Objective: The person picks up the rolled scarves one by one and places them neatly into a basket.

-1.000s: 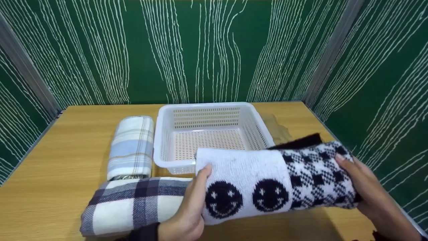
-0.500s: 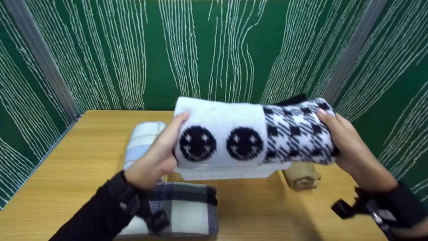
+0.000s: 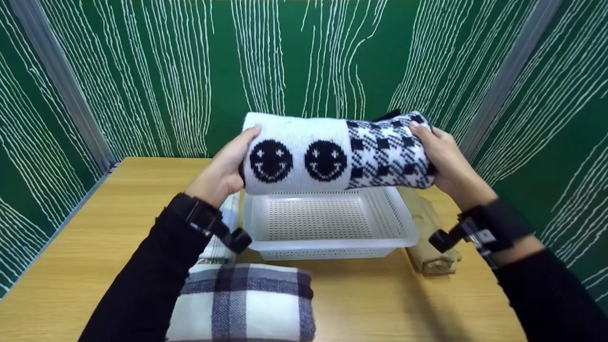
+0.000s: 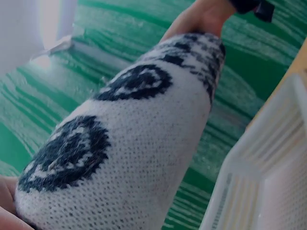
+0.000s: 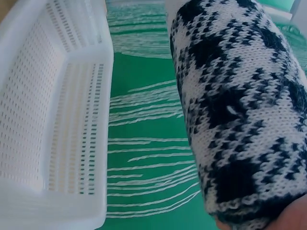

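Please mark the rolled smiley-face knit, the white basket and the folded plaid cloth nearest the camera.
rolled smiley-face knit (image 3: 304,159): head view, on the white band between the two faces.
white basket (image 3: 332,247): head view, on its near rim.
folded plaid cloth (image 3: 247,304): head view, on its top face.

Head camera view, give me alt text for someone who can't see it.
Two hands, left hand and right hand, hold a rolled black-and-white knit with two smiley faces above an empty white plastic basket on a wooden table. Folded plaid cloth lies in front of the basket.
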